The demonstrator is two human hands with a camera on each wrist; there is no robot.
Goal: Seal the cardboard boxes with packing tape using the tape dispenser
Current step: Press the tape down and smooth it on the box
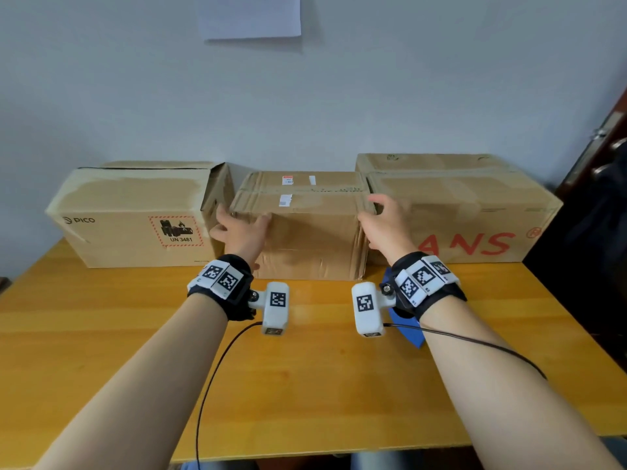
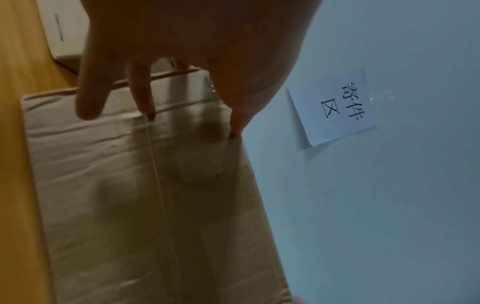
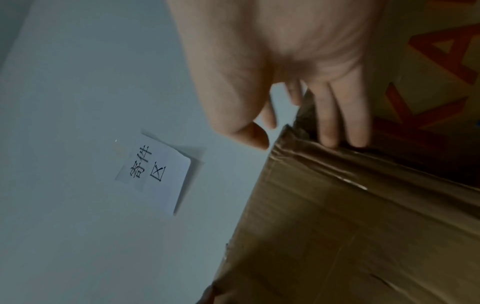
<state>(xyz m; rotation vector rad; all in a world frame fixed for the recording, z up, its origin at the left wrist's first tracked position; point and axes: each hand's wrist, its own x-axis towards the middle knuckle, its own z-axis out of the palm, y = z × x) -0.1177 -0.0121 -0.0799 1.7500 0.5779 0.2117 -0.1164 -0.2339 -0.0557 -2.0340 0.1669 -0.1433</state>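
Observation:
Three cardboard boxes stand in a row at the back of the wooden table [image 1: 305, 374]. The small middle box [image 1: 305, 239] has closed flaps, a strip along its top seam and white labels. My left hand [image 1: 237, 232] lies against its left top corner, fingers straight, thumb on the front edge. My right hand [image 1: 383, 225] reaches to its right top corner with straight fingers. In the left wrist view the fingers [image 2: 88, 98] stretch over the middle box [image 2: 130, 185]. In the right wrist view the fingertips [image 3: 330, 139] touch the box edge [image 3: 337, 205]. A blue object [image 1: 409, 330] lies under my right wrist, mostly hidden.
The PICO box [image 1: 135, 215] on the left has one end flap standing open. The long box with red letters [image 1: 458, 205] stands close on the right. A paper note [image 1: 251, 15] hangs on the wall. A dark door [image 1: 604, 171] borders the right side.

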